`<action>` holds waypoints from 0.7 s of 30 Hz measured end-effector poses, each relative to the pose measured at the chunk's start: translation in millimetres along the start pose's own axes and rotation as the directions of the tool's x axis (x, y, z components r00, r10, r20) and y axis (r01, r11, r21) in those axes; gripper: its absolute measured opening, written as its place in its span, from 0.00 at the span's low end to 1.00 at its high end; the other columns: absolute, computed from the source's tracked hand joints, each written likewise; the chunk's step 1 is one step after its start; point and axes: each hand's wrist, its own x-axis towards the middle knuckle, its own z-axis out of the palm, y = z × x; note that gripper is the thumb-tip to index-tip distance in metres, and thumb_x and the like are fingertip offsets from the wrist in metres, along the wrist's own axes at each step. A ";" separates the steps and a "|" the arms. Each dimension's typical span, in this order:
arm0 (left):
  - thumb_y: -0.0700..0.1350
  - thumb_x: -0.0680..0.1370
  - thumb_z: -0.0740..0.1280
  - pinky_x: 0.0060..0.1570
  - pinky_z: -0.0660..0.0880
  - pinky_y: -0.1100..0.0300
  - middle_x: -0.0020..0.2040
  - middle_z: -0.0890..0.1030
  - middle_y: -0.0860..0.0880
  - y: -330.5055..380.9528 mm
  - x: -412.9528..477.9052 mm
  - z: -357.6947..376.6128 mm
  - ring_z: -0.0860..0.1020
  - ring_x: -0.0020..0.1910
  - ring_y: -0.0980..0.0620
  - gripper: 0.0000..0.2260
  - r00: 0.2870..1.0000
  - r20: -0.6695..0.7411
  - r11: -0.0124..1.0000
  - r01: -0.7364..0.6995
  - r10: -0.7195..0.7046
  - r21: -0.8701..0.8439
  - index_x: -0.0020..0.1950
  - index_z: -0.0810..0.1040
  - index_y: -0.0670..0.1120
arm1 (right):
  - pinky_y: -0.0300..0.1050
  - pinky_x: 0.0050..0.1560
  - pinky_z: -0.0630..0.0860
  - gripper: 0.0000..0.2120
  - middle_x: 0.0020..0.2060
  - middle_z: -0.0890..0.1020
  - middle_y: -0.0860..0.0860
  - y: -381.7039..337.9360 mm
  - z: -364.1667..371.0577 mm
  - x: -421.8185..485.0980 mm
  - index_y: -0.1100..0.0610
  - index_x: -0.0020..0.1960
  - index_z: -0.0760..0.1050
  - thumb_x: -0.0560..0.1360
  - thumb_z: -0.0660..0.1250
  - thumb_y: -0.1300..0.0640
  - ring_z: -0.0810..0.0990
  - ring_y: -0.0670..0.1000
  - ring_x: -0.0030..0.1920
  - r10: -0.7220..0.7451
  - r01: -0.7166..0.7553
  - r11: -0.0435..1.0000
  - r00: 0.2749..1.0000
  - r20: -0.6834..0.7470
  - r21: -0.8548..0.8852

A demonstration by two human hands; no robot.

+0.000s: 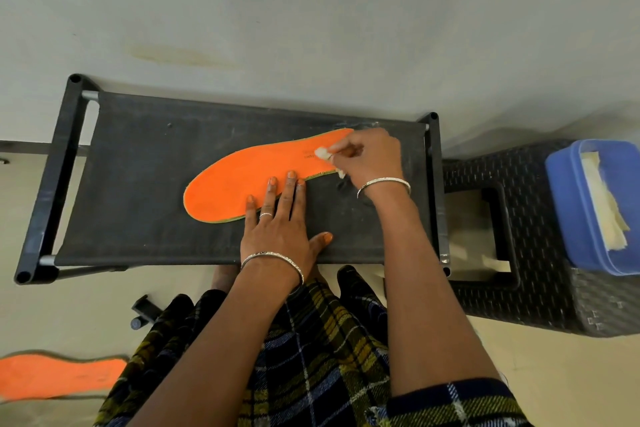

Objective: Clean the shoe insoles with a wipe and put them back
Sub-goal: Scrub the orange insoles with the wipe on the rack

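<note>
Your plaid clothes (311,357) up front; left hand (277,229) flat on the orange insole (235,180), right hand (374,156) pinching a wipe (322,152) by the right edge of the bench (138,166).

An orange insole (256,177) lies flat on a black rack (145,163). The left hand (277,218) presses it with straight fingers; the right hand (367,156) pinches a white wipe (322,152) (crumpled) against its right end.

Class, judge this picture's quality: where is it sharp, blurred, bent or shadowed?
Head view: soft, even light, faint shadows; the insole on the rack is sharp; the second insole, bottom left, is smeared; the wide lens skews the rack's edges.
</note>
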 end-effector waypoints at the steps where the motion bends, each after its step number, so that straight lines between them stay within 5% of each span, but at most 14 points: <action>1: 0.67 0.80 0.47 0.77 0.40 0.42 0.77 0.28 0.51 0.0 0.2 -0.6 0.32 0.78 0.46 0.39 1.000 0.002 1.000 0.000 0.000 -0.001 0.79 0.30 0.49 | 0.42 0.46 0.81 0.05 0.34 0.84 0.47 0.6 3.3 -1.0 0.51 0.40 0.86 0.66 0.80 0.55 0.82 0.45 0.36 0.017 -0.016 1.000 0.999 0.040 -0.018; 8: 0.67 0.80 0.48 0.77 0.39 0.42 0.77 0.28 0.51 -0.1 0.1 -0.4 0.32 0.78 0.45 0.39 1.000 -0.009 1.000 -0.004 0.004 -0.005 0.78 0.29 0.48 | 0.45 0.48 0.80 0.05 0.41 0.85 0.49 10.9 -10.5 5.5 0.51 0.42 0.85 0.71 0.74 0.61 0.83 0.50 0.43 0.122 -0.178 0.970 0.944 -0.308 -0.163; 11: 0.67 0.80 0.48 0.77 0.40 0.42 0.77 0.28 0.51 -0.7 0.2 0.0 0.33 0.78 0.45 0.40 1.000 -0.006 1.000 -0.005 0.005 -0.006 0.78 0.29 0.48 | 0.45 0.47 0.81 0.05 0.36 0.84 0.47 1.5 -13.1 3.8 0.52 0.41 0.85 0.68 0.76 0.61 0.82 0.46 0.37 0.064 -0.078 0.996 0.965 -0.256 -0.043; 15: 0.67 0.80 0.48 0.77 0.41 0.41 0.77 0.28 0.51 -0.7 0.4 -0.2 0.33 0.78 0.45 0.39 1.000 -0.003 1.000 -0.008 0.008 -0.002 0.78 0.29 0.48 | 0.44 0.51 0.80 0.05 0.35 0.84 0.46 -4.8 -1.9 -0.8 0.52 0.40 0.86 0.66 0.80 0.54 0.83 0.46 0.39 0.020 -0.016 0.997 0.999 0.043 -0.079; 21: 0.67 0.80 0.49 0.77 0.40 0.42 0.77 0.28 0.51 -0.7 0.0 -1.6 0.33 0.78 0.45 0.40 1.000 0.000 1.000 -0.011 0.011 -0.016 0.78 0.29 0.48 | 0.47 0.51 0.80 0.02 0.40 0.86 0.49 12.6 -11.3 4.4 0.52 0.42 0.85 0.70 0.76 0.57 0.84 0.51 0.44 0.194 -0.238 0.959 0.947 -0.256 -0.155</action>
